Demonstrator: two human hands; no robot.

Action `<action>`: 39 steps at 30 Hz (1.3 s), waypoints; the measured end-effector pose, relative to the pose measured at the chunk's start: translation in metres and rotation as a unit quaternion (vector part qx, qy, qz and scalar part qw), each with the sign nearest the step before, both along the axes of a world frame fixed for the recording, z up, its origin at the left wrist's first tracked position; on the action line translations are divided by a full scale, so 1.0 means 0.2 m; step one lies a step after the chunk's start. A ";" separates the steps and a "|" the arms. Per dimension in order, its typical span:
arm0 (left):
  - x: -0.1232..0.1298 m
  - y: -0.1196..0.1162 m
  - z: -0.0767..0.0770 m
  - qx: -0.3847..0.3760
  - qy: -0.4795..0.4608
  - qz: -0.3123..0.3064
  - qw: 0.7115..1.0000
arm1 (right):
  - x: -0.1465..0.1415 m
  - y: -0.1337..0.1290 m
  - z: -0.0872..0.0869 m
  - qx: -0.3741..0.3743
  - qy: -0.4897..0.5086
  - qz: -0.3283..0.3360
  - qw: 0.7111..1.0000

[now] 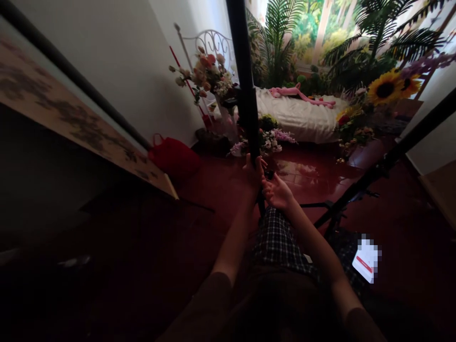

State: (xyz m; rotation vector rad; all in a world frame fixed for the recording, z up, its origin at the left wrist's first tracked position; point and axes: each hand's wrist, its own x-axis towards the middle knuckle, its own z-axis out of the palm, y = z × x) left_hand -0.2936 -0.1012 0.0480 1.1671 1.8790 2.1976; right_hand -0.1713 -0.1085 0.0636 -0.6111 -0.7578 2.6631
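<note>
A tall black pole (248, 99) stands upright in front of me, slightly tilted. My left hand (254, 172) is wrapped round its lower part, with the thumb and some fingertips showing on either side. Close beside it on the right, my right hand (277, 191) has its fingers curled against a small black knob (270, 175) on the pole. The view is dark, and the exact grip of the right fingers on the knob is hard to make out.
Another black stand (377, 164) slants across the right. A lit phone (366, 261) lies low on the right. A red bag (174, 154) rests by the left wall. Behind are a cream-covered bench (299, 116), flowers (210, 71), sunflowers (386, 89) and palms. A painted panel (71, 118) leans left.
</note>
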 end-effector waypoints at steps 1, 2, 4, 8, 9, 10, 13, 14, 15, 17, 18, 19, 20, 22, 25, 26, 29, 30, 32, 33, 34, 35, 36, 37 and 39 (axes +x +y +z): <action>0.00 0.00 0.00 -0.001 -0.002 -0.003 1.000 | -0.03 0.02 0.00 -0.005 0.027 -0.013 1.000; 0.00 0.00 -0.01 -0.002 -0.001 -0.005 1.000 | -0.05 0.04 0.00 0.010 0.043 -0.027 0.999; -0.01 0.01 -0.02 0.002 0.004 -0.007 1.000 | -0.07 0.08 -0.01 0.080 0.032 -0.041 0.995; -0.04 0.02 -0.03 0.012 0.018 0.007 1.000 | -0.06 0.14 -0.04 0.247 -0.046 -0.041 0.967; -0.04 0.01 -0.02 0.013 0.022 0.010 1.000 | -0.07 0.15 -0.05 0.272 -0.052 -0.040 0.960; -0.04 0.01 -0.02 0.014 0.025 0.010 1.000 | -0.07 0.16 -0.05 0.290 -0.051 -0.038 0.955; -0.03 0.00 -0.02 0.016 0.019 0.000 1.000 | -0.08 0.17 -0.07 0.328 -0.065 -0.026 0.942; -0.03 0.00 -0.02 0.014 0.018 -0.004 1.000 | -0.08 0.17 -0.07 0.351 -0.084 -0.017 0.932; -0.04 0.00 -0.02 0.011 0.018 -0.008 1.000 | -0.07 0.17 -0.08 0.387 -0.112 -0.004 0.915; -0.04 0.00 -0.03 0.004 0.024 -0.017 1.000 | -0.02 0.19 -0.08 0.499 -0.192 0.022 0.845; -0.05 0.01 -0.03 0.002 0.029 -0.020 0.999 | 0.01 0.20 -0.07 0.566 -0.241 0.029 0.788; -0.05 0.01 -0.03 0.002 0.034 -0.023 0.999 | 0.05 0.23 -0.05 0.628 -0.286 0.031 0.723; -0.05 0.01 -0.04 0.004 0.036 -0.026 0.999 | 0.08 0.25 -0.03 0.680 -0.319 0.024 0.660; -0.05 0.01 -0.04 0.010 0.036 -0.030 0.999 | 0.12 0.29 0.04 0.745 -0.334 -0.016 0.578; -0.05 0.02 -0.04 0.011 0.025 -0.028 0.999 | 0.08 0.31 0.23 0.787 -0.243 -0.101 0.558; -0.04 0.02 -0.04 0.007 0.020 -0.023 1.000 | 0.04 0.30 0.31 0.798 -0.203 -0.131 0.552; -0.03 0.01 -0.03 0.004 0.005 -0.012 1.000 | -0.12 0.26 0.53 0.850 -0.128 -0.192 0.474; -0.03 0.01 -0.03 0.006 0.002 -0.012 1.000 | -0.18 0.25 0.58 0.865 -0.115 -0.198 0.447; -0.03 0.00 -0.03 0.009 0.000 -0.017 1.000 | -0.30 0.26 0.65 0.887 -0.102 -0.200 0.405; -0.03 0.01 -0.03 0.007 -0.002 -0.020 1.000 | -0.35 0.27 0.65 0.889 -0.101 -0.205 0.396; -0.03 0.01 -0.03 0.003 -0.006 -0.019 1.000 | -0.40 0.29 0.64 0.887 -0.104 -0.215 0.395; -0.04 0.02 -0.04 -0.002 -0.009 -0.015 1.000 | -0.45 0.31 0.62 0.879 -0.110 -0.228 0.404; -0.04 0.03 -0.05 -0.007 -0.011 -0.008 1.000 | -0.50 0.33 0.59 0.867 -0.118 -0.245 0.418; -0.05 0.04 -0.07 -0.012 -0.010 0.000 1.000 | -0.54 0.35 0.55 0.850 -0.130 -0.265 0.436; -0.08 0.08 -0.10 -0.017 -0.006 0.011 1.000 | -0.61 0.37 0.46 0.814 -0.154 -0.310 0.466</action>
